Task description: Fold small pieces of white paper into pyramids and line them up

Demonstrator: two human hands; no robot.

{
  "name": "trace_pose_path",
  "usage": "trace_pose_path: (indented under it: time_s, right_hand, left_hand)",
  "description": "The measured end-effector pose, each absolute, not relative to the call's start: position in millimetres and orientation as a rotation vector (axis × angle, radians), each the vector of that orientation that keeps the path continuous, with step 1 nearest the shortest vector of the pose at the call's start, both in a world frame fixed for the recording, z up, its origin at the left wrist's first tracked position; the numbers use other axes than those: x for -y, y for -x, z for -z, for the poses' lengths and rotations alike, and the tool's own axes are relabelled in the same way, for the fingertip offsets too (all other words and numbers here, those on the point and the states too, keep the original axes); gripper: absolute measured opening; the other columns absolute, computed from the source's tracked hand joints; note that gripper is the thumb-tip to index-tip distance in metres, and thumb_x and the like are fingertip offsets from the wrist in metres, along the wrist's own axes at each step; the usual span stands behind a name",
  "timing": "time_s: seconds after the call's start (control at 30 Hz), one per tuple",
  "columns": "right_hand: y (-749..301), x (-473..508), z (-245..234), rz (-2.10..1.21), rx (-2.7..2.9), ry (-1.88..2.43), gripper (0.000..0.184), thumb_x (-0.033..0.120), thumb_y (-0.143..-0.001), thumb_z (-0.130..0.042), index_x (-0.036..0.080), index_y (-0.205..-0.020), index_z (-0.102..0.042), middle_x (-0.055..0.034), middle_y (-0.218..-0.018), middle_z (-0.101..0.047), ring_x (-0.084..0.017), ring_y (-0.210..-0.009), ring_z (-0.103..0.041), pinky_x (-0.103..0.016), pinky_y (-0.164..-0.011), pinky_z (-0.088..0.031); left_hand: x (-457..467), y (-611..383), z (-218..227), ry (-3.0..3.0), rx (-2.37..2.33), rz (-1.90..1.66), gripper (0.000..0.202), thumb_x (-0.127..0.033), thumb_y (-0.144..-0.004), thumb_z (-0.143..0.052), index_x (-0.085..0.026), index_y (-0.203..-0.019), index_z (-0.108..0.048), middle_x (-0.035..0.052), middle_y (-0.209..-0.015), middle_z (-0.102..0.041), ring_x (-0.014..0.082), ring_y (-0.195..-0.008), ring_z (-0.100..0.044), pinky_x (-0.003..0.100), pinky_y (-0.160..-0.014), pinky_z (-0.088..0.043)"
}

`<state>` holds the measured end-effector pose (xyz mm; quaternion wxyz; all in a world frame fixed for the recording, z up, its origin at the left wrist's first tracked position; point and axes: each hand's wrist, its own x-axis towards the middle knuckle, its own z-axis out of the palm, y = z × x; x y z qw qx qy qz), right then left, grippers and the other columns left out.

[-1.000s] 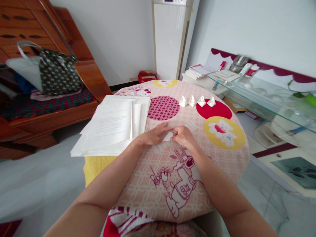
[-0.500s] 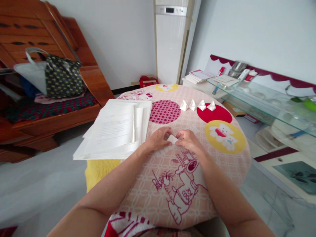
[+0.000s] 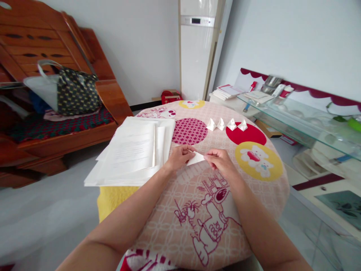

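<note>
Both my hands hold a small folded white paper piece [image 3: 195, 159] just above the round table's patterned pink cloth [image 3: 197, 203]. My left hand [image 3: 179, 158] pinches its left end with curled fingers. My right hand [image 3: 220, 161] pinches its right end. A thick stack of white paper sheets [image 3: 132, 150] lies to the left of my hands. Several small folded white paper shapes [image 3: 226, 124] stand in a row at the table's far side.
A wooden bench [image 3: 56, 124] with a dark patterned bag [image 3: 76, 92] stands at the left. A tall white appliance [image 3: 197, 49] stands behind the table. A glass shelf [image 3: 304, 113] with bottles and books runs along the right.
My hands have lifted the folded paper off the cloth and pulled it out wider between them. The view has tilted down a little.
</note>
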<state>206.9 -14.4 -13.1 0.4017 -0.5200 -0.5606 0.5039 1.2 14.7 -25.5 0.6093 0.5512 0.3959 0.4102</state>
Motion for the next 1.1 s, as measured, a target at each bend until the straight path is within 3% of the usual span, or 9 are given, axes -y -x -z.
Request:
trace_pose_path:
  time_s: [0.1,0.37,0.8,1.1]
  right_hand:
    - [-204,15,15,-1.304,1.336,1.172,0.028,0.045,-0.08,-0.07,0.019,-0.073,-0.065,0.0034,-0.053,-0.057,-0.009,-0.042,-0.047,-0.022,-0.04,-0.032]
    - [-195,17,18,-1.339,1.396,1.068,0.032,0.045,-0.084,-0.069,0.018,-0.068,-0.063,0.0018,-0.055,-0.06,-0.009,-0.043,-0.051,-0.021,-0.041,-0.035]
    - [-190,17,19,-1.345,1.389,1.034,0.031,0.045,-0.085,-0.069,0.018,-0.07,-0.065,0.002,-0.055,-0.061,-0.009,-0.043,-0.05,-0.021,-0.041,-0.037]
    - [-189,18,19,-1.325,1.409,1.014,0.031,0.045,-0.088,-0.066,0.019,-0.071,-0.064,0.0017,-0.056,-0.062,-0.009,-0.044,-0.051,-0.021,-0.042,-0.038]
  left_hand:
    - [-14,0,21,-1.042,-0.907,-0.986,0.037,-0.04,-0.064,-0.086,-0.014,-0.08,-0.065,-0.0001,-0.069,-0.065,0.0112,-0.057,-0.059,0.023,-0.056,-0.047]
    - [-12,-2,16,-0.853,-0.879,-0.983,0.036,-0.034,-0.06,-0.091,-0.013,-0.071,-0.065,0.0018,-0.066,-0.067,0.01,-0.056,-0.058,0.02,-0.051,-0.045]
    - [-15,-3,20,-0.626,-0.778,-0.888,0.011,-0.012,-0.073,-0.081,-0.011,-0.073,-0.069,0.0057,-0.07,-0.072,0.0131,-0.061,-0.065,0.022,-0.058,-0.052]
    - [-16,-4,23,-0.514,-0.774,-0.897,0.006,-0.006,-0.078,-0.075,-0.011,-0.079,-0.071,0.0074,-0.077,-0.074,0.0136,-0.067,-0.067,0.023,-0.064,-0.055]
